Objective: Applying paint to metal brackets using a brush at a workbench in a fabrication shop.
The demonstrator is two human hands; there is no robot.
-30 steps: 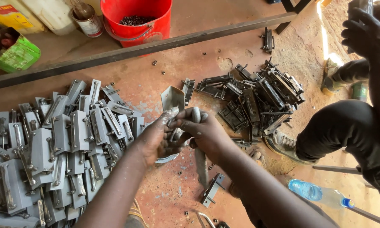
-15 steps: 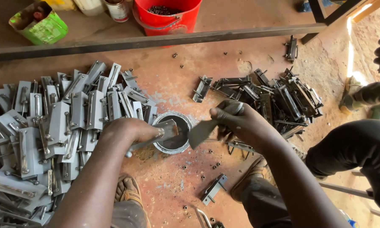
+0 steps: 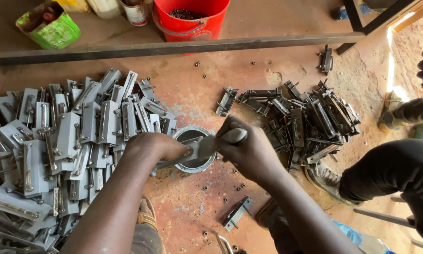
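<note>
Metal latch [image 3: 198, 149]: flat grey-painted plate, long axis nearly level, dipping slightly toward my left, held over the paint tin [image 3: 194, 148].
Left hand [image 3: 156, 146]: my fingers curl closed, pinching the latch's left end.
Right hand [image 3: 249, 149]: my fingers wrap a grey-smeared brush [image 3: 232, 136] pressed to the latch.
Left pile [image 3: 56, 146]: painted grey latches, matte, overlapping.
Right pile [image 3: 305, 120]: bare dark steel latches.
Floor [image 3: 192, 89]: rust-red, dusty.
</note>
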